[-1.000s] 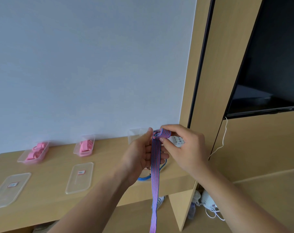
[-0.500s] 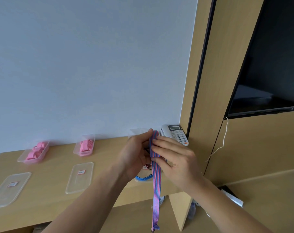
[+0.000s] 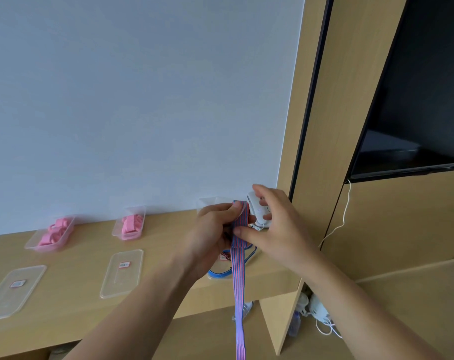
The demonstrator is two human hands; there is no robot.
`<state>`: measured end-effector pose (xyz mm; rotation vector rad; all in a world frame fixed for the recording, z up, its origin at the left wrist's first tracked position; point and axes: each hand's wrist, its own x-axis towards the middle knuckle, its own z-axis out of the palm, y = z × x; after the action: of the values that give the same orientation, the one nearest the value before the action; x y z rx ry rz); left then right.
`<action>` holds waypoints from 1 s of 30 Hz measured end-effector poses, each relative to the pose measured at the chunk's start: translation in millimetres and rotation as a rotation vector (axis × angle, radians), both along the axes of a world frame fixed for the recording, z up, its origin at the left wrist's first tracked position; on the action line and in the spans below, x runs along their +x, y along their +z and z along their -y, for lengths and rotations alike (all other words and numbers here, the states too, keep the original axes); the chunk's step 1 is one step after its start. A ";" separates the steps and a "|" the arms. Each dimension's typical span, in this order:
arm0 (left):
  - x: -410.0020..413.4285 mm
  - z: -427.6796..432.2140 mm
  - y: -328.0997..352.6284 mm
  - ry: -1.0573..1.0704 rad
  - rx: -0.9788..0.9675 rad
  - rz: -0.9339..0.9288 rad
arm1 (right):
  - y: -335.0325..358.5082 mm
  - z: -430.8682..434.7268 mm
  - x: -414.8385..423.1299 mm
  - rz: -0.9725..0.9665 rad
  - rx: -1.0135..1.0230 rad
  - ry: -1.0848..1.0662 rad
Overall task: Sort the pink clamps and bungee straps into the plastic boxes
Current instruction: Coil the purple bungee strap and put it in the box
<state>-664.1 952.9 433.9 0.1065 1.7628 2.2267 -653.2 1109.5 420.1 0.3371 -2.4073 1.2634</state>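
A pink-and-blue striped bungee strap (image 3: 239,287) hangs from my hands down past the shelf's front edge. My left hand (image 3: 213,229) pinches its folded top end. My right hand (image 3: 270,224) presses its thumb on the strap just below, the other fingers spread apart. Two clear plastic boxes hold pink clamps: one at the far left (image 3: 50,233), one further right (image 3: 131,226). A third clear box (image 3: 210,202) stands behind my left hand, mostly hidden.
Two clear lids with labels lie flat on the wooden shelf (image 3: 72,294): the left lid (image 3: 12,289) and the middle lid (image 3: 122,272). A blue-rimmed lid (image 3: 220,274) lies under the strap. A white telephone (image 3: 258,209) sits behind my right hand. A dark screen (image 3: 415,100) fills the upper right.
My right hand slid down the strap, then rose and opened its fingers near the telephone, thumb still on the strap. The hanging strap's folded top has grown thicker. My left hand stayed put.
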 end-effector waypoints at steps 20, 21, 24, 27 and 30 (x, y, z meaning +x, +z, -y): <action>8.0 -6.9 -4.0 -0.050 0.004 0.092 | 27.0 0.2 3.1 0.042 -0.254 0.115; 8.5 -7.3 -4.0 -0.051 0.001 0.085 | 27.1 0.3 3.4 0.033 -0.280 0.123; 9.6 -6.3 -0.2 -0.043 -0.023 0.081 | 26.6 1.6 4.8 -0.006 -0.311 0.121; 12.5 -5.1 4.1 -0.039 -0.044 0.078 | 26.6 1.1 3.1 -0.035 -0.333 0.075; 17.9 -7.7 5.0 -0.051 -0.017 0.097 | 28.4 1.4 1.9 -0.080 -0.326 0.029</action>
<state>-646.2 960.6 438.8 0.0381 1.7087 2.1431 -651.3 1108.1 448.4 0.3192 -2.0920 1.5930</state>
